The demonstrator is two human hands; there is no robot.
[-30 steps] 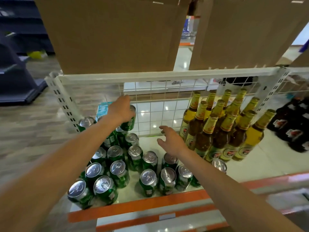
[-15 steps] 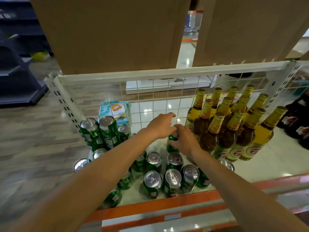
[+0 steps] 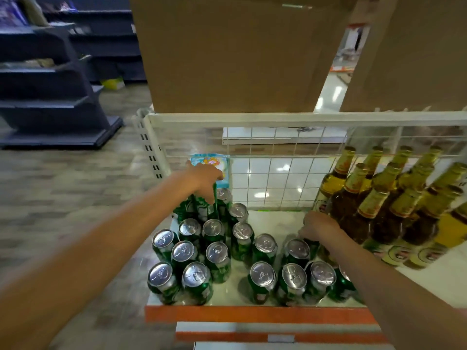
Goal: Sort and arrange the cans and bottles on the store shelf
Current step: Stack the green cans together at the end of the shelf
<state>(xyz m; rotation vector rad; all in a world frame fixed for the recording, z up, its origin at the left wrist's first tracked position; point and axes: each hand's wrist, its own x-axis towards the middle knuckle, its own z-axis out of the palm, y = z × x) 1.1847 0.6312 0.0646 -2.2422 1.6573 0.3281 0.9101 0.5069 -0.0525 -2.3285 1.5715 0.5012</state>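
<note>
Many green cans (image 3: 217,258) are being displayed upright on the left half of the shelf (image 3: 252,313), with amber bottles (image 3: 379,203) grouped at the right. One corner can (image 3: 202,209) at the back left is being gripped from above by the left hand (image 3: 204,178), fingers clamped round its top. The right hand (image 3: 319,227) is being held over a dark can (image 3: 313,247) just beside the bottles; whether its fingers are clamped cannot be told.

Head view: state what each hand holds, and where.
Left hand grips a green can at its top, fingers down its side. Right hand covers the top of another can; grip hidden.
</note>
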